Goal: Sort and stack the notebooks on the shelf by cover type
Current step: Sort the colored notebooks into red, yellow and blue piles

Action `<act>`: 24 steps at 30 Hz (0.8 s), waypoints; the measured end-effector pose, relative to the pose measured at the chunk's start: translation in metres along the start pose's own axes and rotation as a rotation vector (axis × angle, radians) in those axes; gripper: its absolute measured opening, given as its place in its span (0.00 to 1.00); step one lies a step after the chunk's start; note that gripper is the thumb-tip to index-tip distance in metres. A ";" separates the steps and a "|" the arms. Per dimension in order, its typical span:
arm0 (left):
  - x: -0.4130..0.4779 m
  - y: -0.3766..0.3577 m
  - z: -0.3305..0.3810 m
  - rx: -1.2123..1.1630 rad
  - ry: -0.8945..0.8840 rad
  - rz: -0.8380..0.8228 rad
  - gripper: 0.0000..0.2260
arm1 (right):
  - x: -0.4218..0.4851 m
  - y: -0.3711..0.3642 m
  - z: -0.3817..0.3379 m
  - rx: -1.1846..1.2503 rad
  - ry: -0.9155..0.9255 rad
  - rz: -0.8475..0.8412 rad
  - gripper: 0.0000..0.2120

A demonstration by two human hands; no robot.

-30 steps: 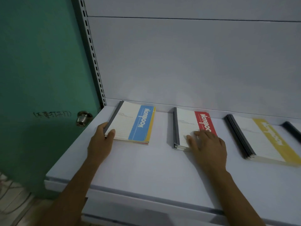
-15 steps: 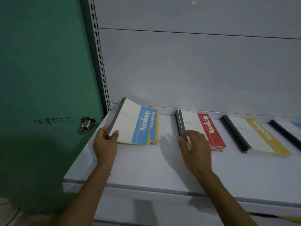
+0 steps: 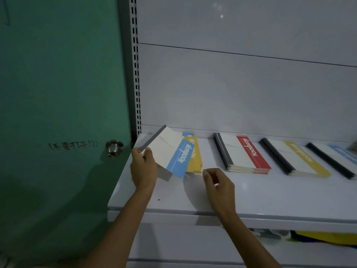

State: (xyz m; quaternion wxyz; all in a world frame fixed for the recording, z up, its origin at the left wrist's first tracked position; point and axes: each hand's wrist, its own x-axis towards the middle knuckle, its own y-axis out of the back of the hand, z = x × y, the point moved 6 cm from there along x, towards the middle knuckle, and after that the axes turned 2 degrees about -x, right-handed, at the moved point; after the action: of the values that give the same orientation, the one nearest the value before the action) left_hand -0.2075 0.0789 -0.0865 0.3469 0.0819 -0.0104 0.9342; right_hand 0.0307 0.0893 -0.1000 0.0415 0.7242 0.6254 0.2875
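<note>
Gripping a blue notebook (image 3: 170,151) by the corner of its grey spine with the left hand (image 3: 144,171), lifted and tilted above the mixed pile (image 3: 193,171) near the left end of the shelf (image 3: 270,194), close to the back wall. Curling the right hand (image 3: 220,187) just beside the front right corner of that pile, next to the yellow notebook (image 3: 195,157) on top. Cannot tell if pinching that corner or holding nothing.

Could slip: held only at one corner, so likely to droop, swing and drop back on the pile or off the front edge. Could also drag the yellow notebook crooked if rubbing on it while going up. Could land on the wrong pile too, with the blue pile (image 3: 342,155) well apart at the right end. Safer with both hands for that long carry.

Counting now. Two hands. Four piles in a row along the shelf: the mixed pile, then a red pile (image 3: 243,153), then a yellow pile (image 3: 295,159), then the blue pile, cut off at the right end. In the mixed pile: one blue notebook lifted, one yellow on top, one more blue strip peeking out at the back, plus thin ones below — too thin to count. Several in each other pile, also hard to count.
</note>
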 end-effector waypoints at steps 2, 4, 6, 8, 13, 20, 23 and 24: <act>-0.007 0.006 0.007 -0.121 0.043 -0.026 0.06 | -0.009 -0.001 -0.010 0.128 -0.074 -0.010 0.09; -0.023 0.010 0.016 -0.237 0.038 -0.096 0.04 | -0.019 -0.005 -0.022 0.307 -0.188 -0.056 0.15; -0.047 0.012 0.022 -0.282 -0.003 -0.203 0.01 | -0.030 -0.013 -0.030 0.524 -0.331 -0.165 0.17; -0.072 0.012 0.023 -0.316 -0.032 -0.325 0.02 | -0.042 -0.011 -0.036 0.686 -0.385 -0.208 0.17; -0.122 0.009 0.008 -0.309 0.009 -0.596 0.06 | -0.069 0.031 -0.020 0.642 -0.371 -0.018 0.08; -0.170 -0.032 -0.003 -0.239 0.050 -0.775 0.07 | -0.102 0.102 0.021 0.577 -0.432 0.231 0.11; -0.193 -0.062 0.004 -0.235 0.036 -0.840 0.06 | -0.104 0.135 0.035 0.549 -0.407 0.293 0.10; -0.201 -0.073 0.006 -0.239 0.034 -0.864 0.06 | -0.103 0.147 0.040 0.542 -0.392 0.313 0.09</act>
State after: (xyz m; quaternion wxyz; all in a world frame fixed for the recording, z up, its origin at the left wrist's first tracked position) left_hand -0.0094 0.0038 -0.1155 0.7125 0.0230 -0.0773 0.6970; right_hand 0.1733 -0.0262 -0.1094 -0.0771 0.8371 0.5407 -0.0299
